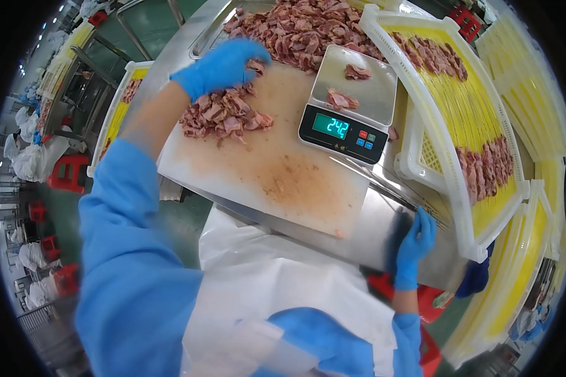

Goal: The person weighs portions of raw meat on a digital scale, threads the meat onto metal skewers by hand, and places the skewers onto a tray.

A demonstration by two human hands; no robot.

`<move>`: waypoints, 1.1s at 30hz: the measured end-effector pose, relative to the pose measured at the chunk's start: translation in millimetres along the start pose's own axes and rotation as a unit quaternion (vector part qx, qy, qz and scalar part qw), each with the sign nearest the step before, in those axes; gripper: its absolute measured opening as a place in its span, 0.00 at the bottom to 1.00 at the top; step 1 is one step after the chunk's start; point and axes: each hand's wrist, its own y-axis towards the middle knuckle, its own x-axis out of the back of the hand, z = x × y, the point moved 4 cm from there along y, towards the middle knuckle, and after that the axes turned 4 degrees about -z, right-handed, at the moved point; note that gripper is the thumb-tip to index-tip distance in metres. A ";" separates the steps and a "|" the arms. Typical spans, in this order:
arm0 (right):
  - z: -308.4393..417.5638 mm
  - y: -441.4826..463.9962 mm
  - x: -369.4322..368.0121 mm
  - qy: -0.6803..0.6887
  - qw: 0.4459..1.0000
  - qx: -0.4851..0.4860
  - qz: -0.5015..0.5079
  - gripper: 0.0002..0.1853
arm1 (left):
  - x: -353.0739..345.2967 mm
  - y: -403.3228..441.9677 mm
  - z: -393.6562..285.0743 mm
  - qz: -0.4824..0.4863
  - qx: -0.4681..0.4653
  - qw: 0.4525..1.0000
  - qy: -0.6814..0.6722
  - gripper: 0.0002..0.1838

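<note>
My left hand, in a blue glove, is above the left part of a white cutting board. Its fingers are closed on a small piece of raw meat. Just below lies a small heap of meat pieces. My right hand, also gloved in blue, is low by the table's right front, fingers drawn together beside thin skewers; what lies between its fingertips is hidden. A digital scale reading about 242 carries two meat pieces on its steel plate.
A large meat pile fills a metal tray at the back. On the right, a white-rimmed yellow tray holds rows of skewered meat. More yellow trays stand beyond it. Red stools are on the floor at left.
</note>
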 end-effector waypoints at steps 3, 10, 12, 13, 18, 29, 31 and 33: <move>3.6 1.6 3.8 -0.007 1.000 -0.004 0.013 0.12 | -44.1 -27.9 -18.2 0.125 -0.080 0.989 -0.006 0.17; 6.2 3.0 3.0 0.004 1.000 0.015 0.017 0.14 | -49.1 24.8 -34.4 -0.051 0.042 0.986 -0.153 0.10; 6.1 3.0 3.1 0.002 1.000 0.012 0.016 0.14 | -37.6 47.5 -46.5 -0.163 0.059 0.956 -0.238 0.09; 6.3 2.5 2.9 0.005 1.000 0.010 0.018 0.13 | -41.7 59.3 -49.9 -0.118 0.047 0.975 -0.182 0.10; 6.3 3.7 1.0 0.010 1.000 0.019 0.016 0.13 | -50.3 76.5 -56.2 -0.041 -0.016 0.986 -0.158 0.14; 8.1 1.3 3.0 0.007 1.000 0.008 0.008 0.14 | -42.1 79.0 -59.7 -0.043 -0.032 0.998 -0.012 0.28; 7.9 1.9 3.1 0.008 1.000 0.011 0.006 0.15 | -56.6 92.7 -62.1 -0.054 -0.134 0.989 0.025 0.27; 7.6 2.1 2.8 0.008 1.000 0.011 0.012 0.15 | -66.1 100.7 -73.5 -0.066 -0.236 0.967 0.062 0.27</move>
